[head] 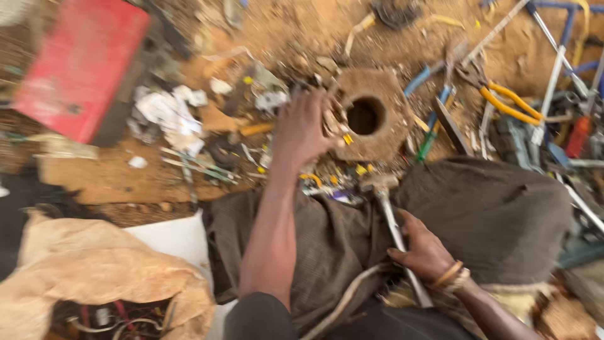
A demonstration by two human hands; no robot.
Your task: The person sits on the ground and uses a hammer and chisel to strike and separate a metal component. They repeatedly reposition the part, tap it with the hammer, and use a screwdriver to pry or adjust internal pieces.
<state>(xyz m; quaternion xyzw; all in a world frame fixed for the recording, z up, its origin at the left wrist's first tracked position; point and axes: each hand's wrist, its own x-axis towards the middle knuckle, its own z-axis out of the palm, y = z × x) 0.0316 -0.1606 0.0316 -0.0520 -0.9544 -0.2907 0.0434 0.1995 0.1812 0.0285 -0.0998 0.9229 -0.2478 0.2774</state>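
Head camera, looking down at my lap and the dirt beyond it; the frame is motion-blurred, so small items stay vague. I take the hexagonal block with the round hole (pixel 368 116) as my landmark.

Far left of the block, up in the corner, lies a red flat-sided box (pixel 78 66). Below it, at the bottom left edge, a tan sack (pixel 94 271) gapes over some wires, with a white sheet (pixel 176 239) just beside it. Closer to the block, still on its left, crumpled white paper (pixel 167 113) sits on the sandy ground amid scattered scraps.

My left hand (pixel 302 129) reaches forward and presses against the block's left edge, fingers curled together around a small bundle of pale bits (pixel 332 119); I cannot tell what they are.

Directly below the block, a hammer (pixel 384 189) rests its head on the ground just in front of my lap, handle running back toward me. My right hand (pixel 425 252), below and slightly right of the block, is clamped around that handle, a bracelet (pixel 450 276) on the wrist. A pale cable (pixel 349 296) curves across my dark trousers beside it.

Right of the block, yellow-handled pliers (pixel 497 94) lie among blue and white metal tubes (pixel 553 75) and other tools.
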